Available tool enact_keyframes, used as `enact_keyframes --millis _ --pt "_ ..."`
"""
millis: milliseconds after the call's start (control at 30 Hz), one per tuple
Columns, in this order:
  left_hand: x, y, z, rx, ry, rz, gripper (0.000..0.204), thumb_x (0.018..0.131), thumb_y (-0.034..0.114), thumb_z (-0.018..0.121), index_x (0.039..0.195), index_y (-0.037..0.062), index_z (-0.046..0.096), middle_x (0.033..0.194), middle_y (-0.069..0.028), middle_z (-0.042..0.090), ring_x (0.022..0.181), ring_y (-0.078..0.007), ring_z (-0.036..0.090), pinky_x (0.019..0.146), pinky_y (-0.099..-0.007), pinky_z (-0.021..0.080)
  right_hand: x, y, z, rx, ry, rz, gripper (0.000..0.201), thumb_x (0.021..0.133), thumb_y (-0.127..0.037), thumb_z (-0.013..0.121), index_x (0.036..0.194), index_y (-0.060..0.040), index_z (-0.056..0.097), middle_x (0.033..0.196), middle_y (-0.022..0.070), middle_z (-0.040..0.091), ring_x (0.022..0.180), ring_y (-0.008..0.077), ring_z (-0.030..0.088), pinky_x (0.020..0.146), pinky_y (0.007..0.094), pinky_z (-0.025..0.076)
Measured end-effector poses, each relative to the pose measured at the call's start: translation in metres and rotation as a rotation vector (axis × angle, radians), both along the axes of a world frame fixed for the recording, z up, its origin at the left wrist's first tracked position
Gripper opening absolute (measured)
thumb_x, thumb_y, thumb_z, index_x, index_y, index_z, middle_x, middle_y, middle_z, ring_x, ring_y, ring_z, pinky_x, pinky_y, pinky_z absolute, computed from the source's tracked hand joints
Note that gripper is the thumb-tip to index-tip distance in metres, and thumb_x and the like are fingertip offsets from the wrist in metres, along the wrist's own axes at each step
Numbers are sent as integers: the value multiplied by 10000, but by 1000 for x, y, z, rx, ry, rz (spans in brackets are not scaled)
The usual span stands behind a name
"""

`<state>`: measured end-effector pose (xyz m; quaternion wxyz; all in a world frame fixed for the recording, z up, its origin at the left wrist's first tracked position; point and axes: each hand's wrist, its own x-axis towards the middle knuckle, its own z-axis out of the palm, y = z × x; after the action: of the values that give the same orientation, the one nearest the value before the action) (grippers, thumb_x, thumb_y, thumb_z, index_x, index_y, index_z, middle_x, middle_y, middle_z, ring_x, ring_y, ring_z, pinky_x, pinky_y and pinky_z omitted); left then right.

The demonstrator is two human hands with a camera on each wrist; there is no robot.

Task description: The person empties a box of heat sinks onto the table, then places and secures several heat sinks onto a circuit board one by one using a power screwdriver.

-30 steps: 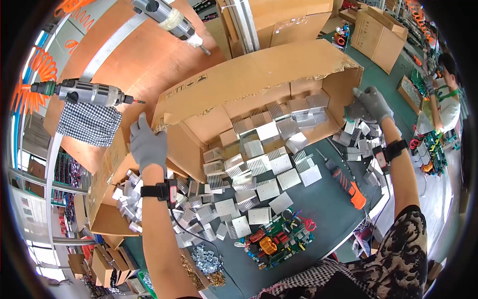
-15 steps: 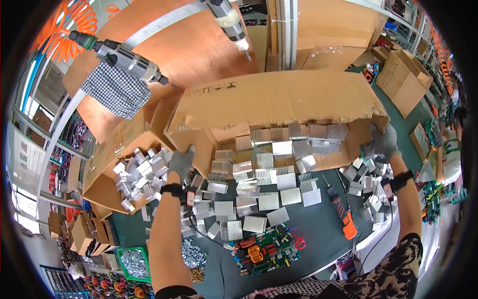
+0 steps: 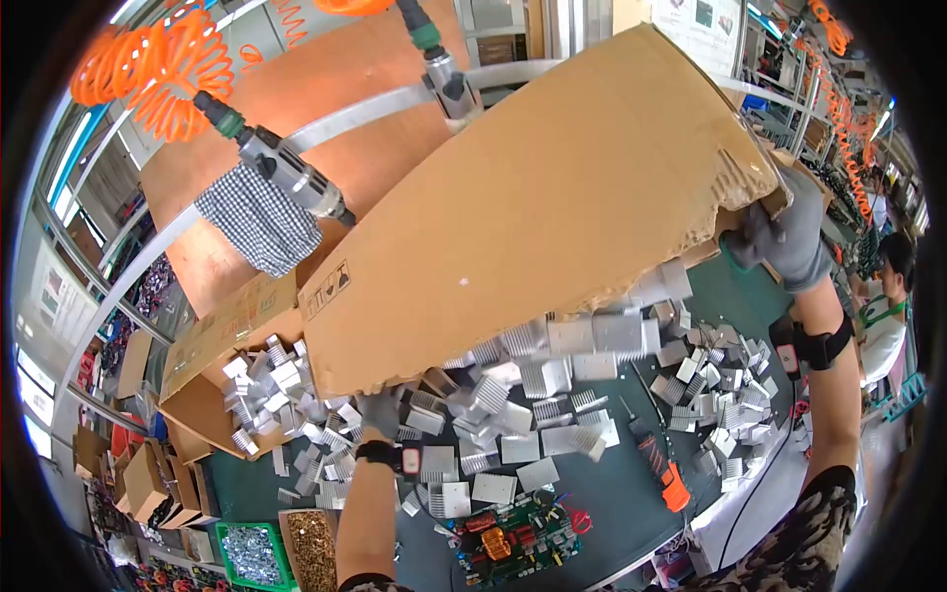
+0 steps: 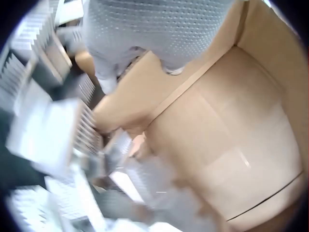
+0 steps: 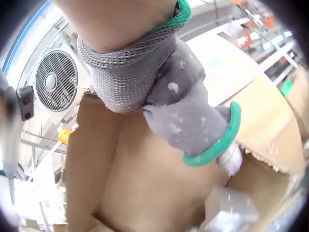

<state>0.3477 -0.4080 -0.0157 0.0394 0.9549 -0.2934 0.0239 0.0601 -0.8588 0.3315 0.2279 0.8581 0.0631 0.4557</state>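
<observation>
A large cardboard box (image 3: 533, 197) is tilted over the bench, its right end raised high and its torn edge facing me. My right hand (image 3: 789, 237), in a grey glove, grips that raised end; in the right wrist view the gloved fingers (image 5: 188, 121) curl over the box wall. Low at the other end, my left hand (image 3: 380, 414) grips the lower corner, partly hidden by the box. In the left wrist view its gloved fingers (image 4: 159, 34) hook over a cardboard wall (image 4: 140, 87). Finned aluminium heat sinks (image 3: 543, 380) lie loose beneath the open side, some blurred.
Left of the box stands another carton (image 3: 197, 409) of heat sinks. A green circuit board (image 3: 513, 543) and an orange-black screwdriver (image 3: 661, 469) lie on the bench. More heat sinks (image 3: 725, 385) are piled at right. Air drivers (image 3: 286, 173) hang above; a green tray (image 3: 254, 553) holds small metal parts.
The box has gone from nearly level to steeply tilted, its right end rising with my right hand. My left hand has moved from the box's upper left side to its lower corner.
</observation>
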Motion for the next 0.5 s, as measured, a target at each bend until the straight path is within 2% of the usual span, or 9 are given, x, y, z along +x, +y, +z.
enact_keyframes --millis 67,100,167,200,233,267,367,467,500 --pt "15 -31 5 10 -12 -53 432 889 328 522 1278 142 506 1273 -132 534 1172 -273 512 997 -444 390 8 5 27 -13 -45 -4 491 590 -131 641 1061 7 615 723 176 565 629 397 530 575 442 432" --pt "35 -48 -26 -257 180 30 555 859 463 540 1349 215 465 1377 -127 463 1299 -253 408 1065 -526 278 5 10 37 -7 -62 -12 463 625 -124 643 1069 8 613 743 180 580 652 401 544 588 446 440" --pt "48 -51 -45 -375 -58 -153 536 859 426 562 1315 154 488 1253 -121 566 1195 -284 492 1025 -446 328 -8 16 54 -51 -86 9 406 665 -114 632 1053 6 616 767 180 598 667 393 563 602 436 453" --pt "49 -57 -22 -218 -87 -169 515 873 386 547 1327 154 475 1276 -111 549 1210 -274 483 1031 -441 327 -17 15 55 -72 -119 40 349 706 -105 622 1037 3 619 790 180 616 683 386 582 616 427 466" --pt "48 -62 4 -65 -119 -193 495 888 346 533 1338 153 462 1300 -100 532 1225 -264 473 1036 -436 326 -35 0 52 243 -54 61 283 757 -96 612 1022 4 628 809 179 637 702 364 615 632 395 488" --pt "54 -63 6 -33 17 -133 496 892 298 528 1363 171 439 1353 -81 495 1269 -247 442 1060 -445 306 -44 -5 48 324 -115 89 244 764 -109 620 979 5 636 765 163 630 673 349 621 611 379 489" --pt "29 -68 50 -103 -170 -133 395 920 330 482 1256 129 528 1224 -122 574 1149 -306 527 976 -456 383 -58 -19 46 156 -69 -81 198 803 -150 632 944 -11 644 786 165 642 677 356 621 598 385 487" --pt "30 -65 63 204 -275 -203 436 922 370 475 1279 122 506 1184 -120 608 1093 -330 576 939 -481 409 -57 -18 43 280 -49 -102 197 828 -190 641 957 -41 654 794 167 644 677 356 619 589 388 485" --pt "25 -65 69 -99 -143 -133 403 923 351 495 1250 118 524 1122 -96 610 1008 -284 566 866 -443 409 -59 -19 44 152 -77 -120 190 833 -179 635 968 -47 658 775 161 640 669 352 619 586 389 483"
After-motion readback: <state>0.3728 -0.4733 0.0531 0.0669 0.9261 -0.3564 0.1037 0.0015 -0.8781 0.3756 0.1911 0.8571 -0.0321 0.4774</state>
